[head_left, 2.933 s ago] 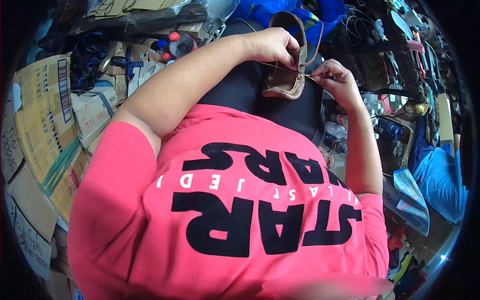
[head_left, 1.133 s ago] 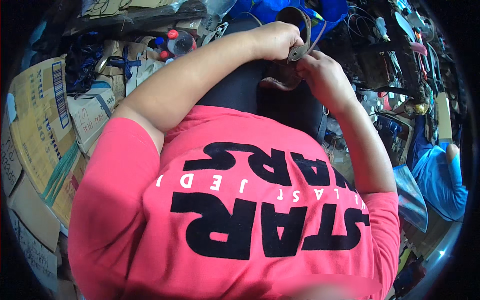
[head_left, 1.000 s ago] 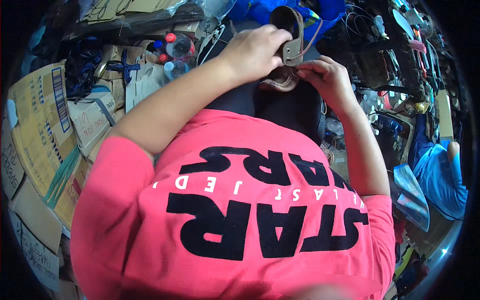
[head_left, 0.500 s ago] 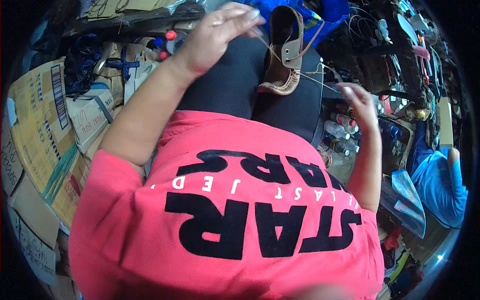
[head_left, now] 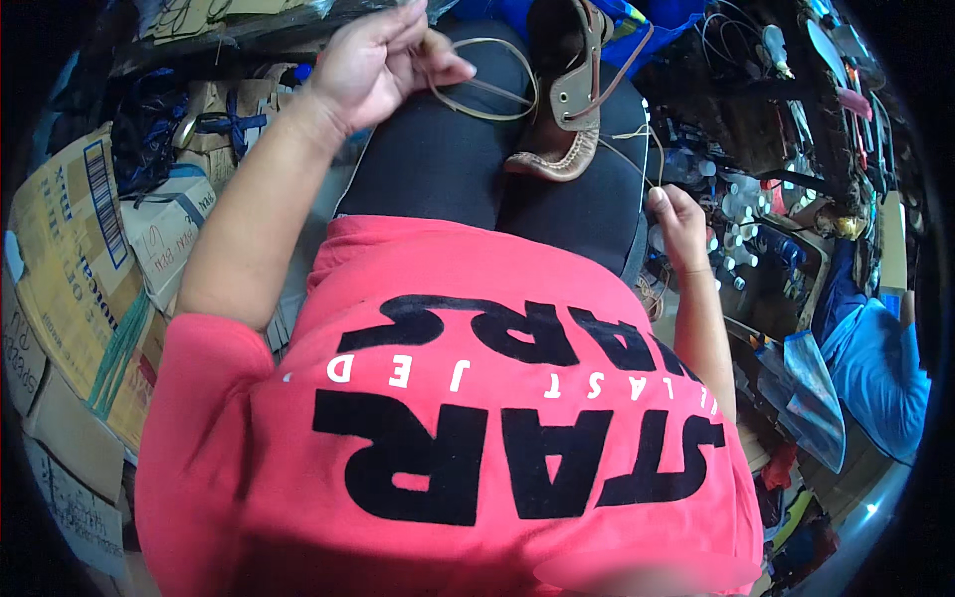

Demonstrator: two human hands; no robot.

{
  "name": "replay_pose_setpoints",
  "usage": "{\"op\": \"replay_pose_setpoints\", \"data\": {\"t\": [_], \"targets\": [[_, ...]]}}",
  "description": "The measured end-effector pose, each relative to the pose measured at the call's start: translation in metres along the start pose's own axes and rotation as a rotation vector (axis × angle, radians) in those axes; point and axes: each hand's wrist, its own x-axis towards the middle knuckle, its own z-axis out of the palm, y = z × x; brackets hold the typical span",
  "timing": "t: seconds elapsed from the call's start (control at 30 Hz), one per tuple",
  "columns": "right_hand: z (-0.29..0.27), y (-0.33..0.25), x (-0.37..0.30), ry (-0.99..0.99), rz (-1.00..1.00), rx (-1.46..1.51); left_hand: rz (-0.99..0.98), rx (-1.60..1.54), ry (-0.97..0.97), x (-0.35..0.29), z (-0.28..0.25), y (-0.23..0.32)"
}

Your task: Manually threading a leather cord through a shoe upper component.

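Both hands stand well apart on either side of the lap. The left hand (head_left: 383, 70) is raised with its fingers curled where a long, pale tan thread (head_left: 484, 117) loops to them; whether they pinch it or merely carry it cannot be told. The right hand (head_left: 681, 219) pinches a second pale thread length (head_left: 624, 158) between thumb and fingertip.

Between them, a brown leather shoe (head_left: 557, 131) lies on the lap, its stitched toe toward the body, probably so that the seam sits close and in sight. A flat grey-brown eyelet panel (head_left: 575, 99) crosses its side, and a thin brown strap (head_left: 622, 78) arches off beside it. The threads leave the shoe to opposite sides, so the wide hands seem to keep them from tangling.

Stretchy-looking black trousers (head_left: 428, 164) bear the shoe; using the thighs as a rest likely frees both hands. Nearer the camera is a red-pink T-shirt (head_left: 249, 448). Beyond the shoe shows a bright blue bag (head_left: 681, 18). Printed yellow-brown cardboard (head_left: 75, 229) stands at the left; clear plastic bottles (head_left: 738, 211) crowd the right, with a person in blue (head_left: 875, 353) farther out.
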Motion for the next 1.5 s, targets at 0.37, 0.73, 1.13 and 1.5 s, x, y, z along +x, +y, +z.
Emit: {"op": "replay_pose_setpoints", "data": {"t": [0.37, 0.73, 1.13, 1.5], "targets": [[-0.038, -0.029, 0.016, 0.304, 0.231, 0.46, 0.411, 1.576, -0.524, 0.07, 0.066, -0.018], [-0.019, -0.14, 0.049, -0.319, -0.402, -0.251, 0.314, 1.405, -0.701, 0.072, 0.066, -0.042], [-0.05, -0.133, -0.007, -0.142, -0.142, 0.199, 0.286, 1.237, -0.65, 0.063, 0.062, -0.036], [-0.027, -0.134, 0.017, -0.102, -0.235, -0.036, -0.029, 1.165, -0.781, 0.062, 0.065, -0.026]]}}
